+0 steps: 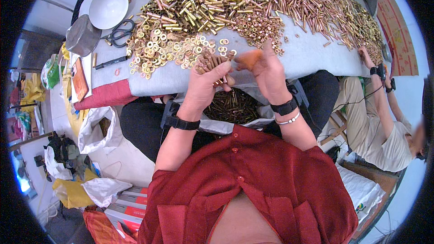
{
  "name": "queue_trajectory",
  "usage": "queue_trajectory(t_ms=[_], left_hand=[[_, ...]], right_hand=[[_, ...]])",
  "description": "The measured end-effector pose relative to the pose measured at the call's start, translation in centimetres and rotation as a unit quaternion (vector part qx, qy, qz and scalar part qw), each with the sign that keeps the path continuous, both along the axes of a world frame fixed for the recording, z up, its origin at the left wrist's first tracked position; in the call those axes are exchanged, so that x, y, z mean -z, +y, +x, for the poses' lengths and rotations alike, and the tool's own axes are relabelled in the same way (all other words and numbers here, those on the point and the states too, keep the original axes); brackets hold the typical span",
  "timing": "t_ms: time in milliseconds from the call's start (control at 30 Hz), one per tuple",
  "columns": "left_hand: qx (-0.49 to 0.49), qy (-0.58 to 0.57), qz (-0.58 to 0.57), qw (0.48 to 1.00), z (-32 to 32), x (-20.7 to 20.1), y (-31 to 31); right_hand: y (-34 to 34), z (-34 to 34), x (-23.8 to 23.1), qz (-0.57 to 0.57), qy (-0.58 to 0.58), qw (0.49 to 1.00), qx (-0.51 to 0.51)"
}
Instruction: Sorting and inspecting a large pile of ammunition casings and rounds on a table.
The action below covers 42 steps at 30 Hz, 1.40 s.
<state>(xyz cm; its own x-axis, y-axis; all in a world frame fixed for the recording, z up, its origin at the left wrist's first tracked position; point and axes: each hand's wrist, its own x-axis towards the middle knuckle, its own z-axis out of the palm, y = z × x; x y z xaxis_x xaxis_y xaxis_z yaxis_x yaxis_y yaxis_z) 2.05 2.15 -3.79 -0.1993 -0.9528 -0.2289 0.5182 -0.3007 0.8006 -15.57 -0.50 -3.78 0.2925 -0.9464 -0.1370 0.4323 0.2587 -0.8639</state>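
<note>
Several coppery tubes point(209, 62) fill my clasped left hand point(201, 80), washers point(165, 46) at its ten o'clock; my right hand point(270, 73) is at three, grip too blurred to tell.

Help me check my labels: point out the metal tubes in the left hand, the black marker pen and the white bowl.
Metal tubes point(209, 62), head view: middle of the held bundle.
Black marker pen point(111, 63), head view: middle of the barrel.
White bowl point(108, 8), head view: bare inside.
</note>
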Motion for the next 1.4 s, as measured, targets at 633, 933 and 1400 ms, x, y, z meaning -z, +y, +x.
queue_trajectory(t_ms=[633,933,1400], left_hand=[[-0.037,-0.031,0.028,0.998,0.1,-0.7,0.4],[0.038,-0.224,-0.006,0.974,-0.8,-0.8,1.4],[0.041,0.092,0.168,0.981,0.0,-0.9,0.4]], right_hand=[[0.3,0.1,2.3,-0.028,0.052,0.997,0.047],[0.1,-0.1,0.4,-0.023,0.245,0.967,0.064],[-9.0,3.7,1.0,-0.473,0.659,0.564,0.155]])
